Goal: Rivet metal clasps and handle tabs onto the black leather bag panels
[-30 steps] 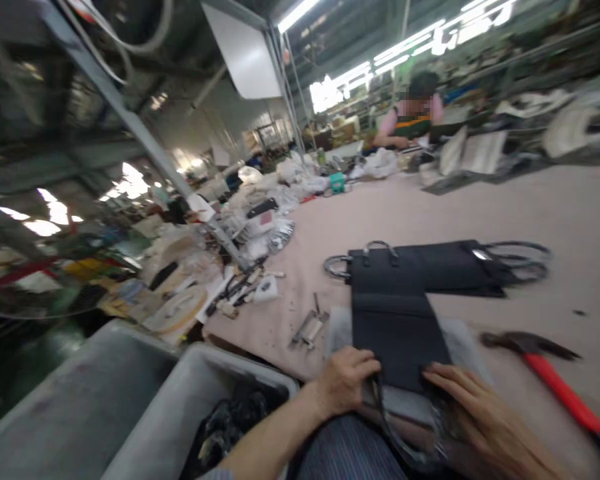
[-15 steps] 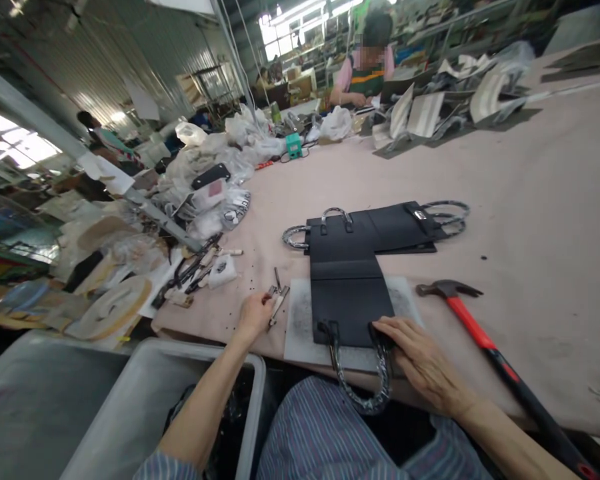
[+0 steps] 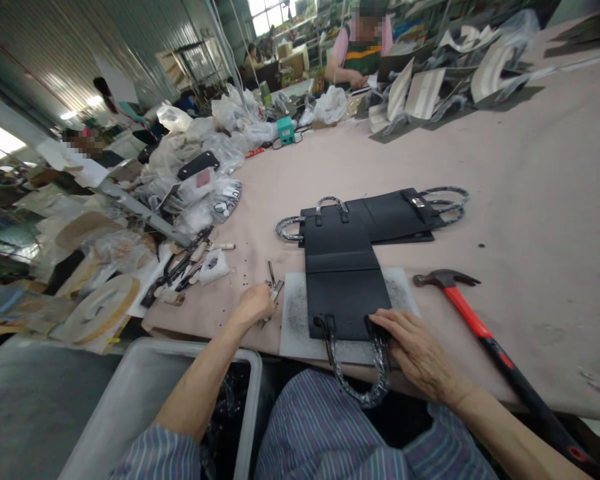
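One black panel (image 3: 347, 293) lies leftward against the right hand (image 3: 423, 355), fingers extended, hold unclear.

The panel (image 3: 347, 293) looks like smooth, matt leather; its handle (image 3: 365, 399) is wrapped in glossy, wrinkled plastic. The hammer head (image 3: 449, 277) is of dull metal.

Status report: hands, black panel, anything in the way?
Left hand at metal pieces, grip unclear. Right hand on black panel, near corner. Hammer off to the right, apart.
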Motion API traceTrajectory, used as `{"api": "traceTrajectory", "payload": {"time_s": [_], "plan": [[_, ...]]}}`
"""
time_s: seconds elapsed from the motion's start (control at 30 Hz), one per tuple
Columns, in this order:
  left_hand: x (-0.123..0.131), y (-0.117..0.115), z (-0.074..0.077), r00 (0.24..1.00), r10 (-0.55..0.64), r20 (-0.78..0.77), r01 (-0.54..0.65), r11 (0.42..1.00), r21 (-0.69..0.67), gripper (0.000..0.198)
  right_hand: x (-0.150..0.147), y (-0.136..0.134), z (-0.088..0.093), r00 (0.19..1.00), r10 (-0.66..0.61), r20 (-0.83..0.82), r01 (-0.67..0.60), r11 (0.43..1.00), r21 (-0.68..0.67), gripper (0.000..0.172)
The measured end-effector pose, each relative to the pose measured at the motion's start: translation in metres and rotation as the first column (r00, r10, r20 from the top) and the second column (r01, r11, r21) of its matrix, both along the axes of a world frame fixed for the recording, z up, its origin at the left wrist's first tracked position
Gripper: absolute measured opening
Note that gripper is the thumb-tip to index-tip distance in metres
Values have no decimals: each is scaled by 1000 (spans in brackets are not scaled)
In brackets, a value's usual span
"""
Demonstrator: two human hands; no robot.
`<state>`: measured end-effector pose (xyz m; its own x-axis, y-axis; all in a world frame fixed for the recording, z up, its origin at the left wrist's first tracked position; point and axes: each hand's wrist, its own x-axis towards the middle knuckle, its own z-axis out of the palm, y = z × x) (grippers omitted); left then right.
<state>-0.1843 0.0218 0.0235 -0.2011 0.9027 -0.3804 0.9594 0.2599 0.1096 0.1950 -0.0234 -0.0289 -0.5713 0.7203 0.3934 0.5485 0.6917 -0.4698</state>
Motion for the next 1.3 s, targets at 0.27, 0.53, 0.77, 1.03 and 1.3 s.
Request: {"api": "traceTrajectory", "payload": {"time_s": [0.27, 0.53, 0.77, 1.03, 1.3], "plan": [[-19, -3, -2, 996, 80, 50, -84, 992, 95, 25, -1, 1, -3, 1000, -9, -16, 10, 1000, 9, 52], [-42, -16, 1, 985, 164, 54, -170, 978, 124, 27, 0, 1, -4, 1000, -3, -12, 3, 1000, 22, 53], [-43, -10, -3, 958, 198, 207, -222, 970, 102, 22, -3, 1, -2, 999, -11, -31, 11, 1000, -1, 54], [-6, -20, 3, 413, 143, 900, -574, 808, 135, 35, -5, 0, 10, 999, 1, -34, -3, 999, -51, 54], [106, -36, -19, 210, -146, 967, -544, 804, 240, 34, -5, 0, 11, 1000, 12, -29, -14, 997, -82, 57]]}}
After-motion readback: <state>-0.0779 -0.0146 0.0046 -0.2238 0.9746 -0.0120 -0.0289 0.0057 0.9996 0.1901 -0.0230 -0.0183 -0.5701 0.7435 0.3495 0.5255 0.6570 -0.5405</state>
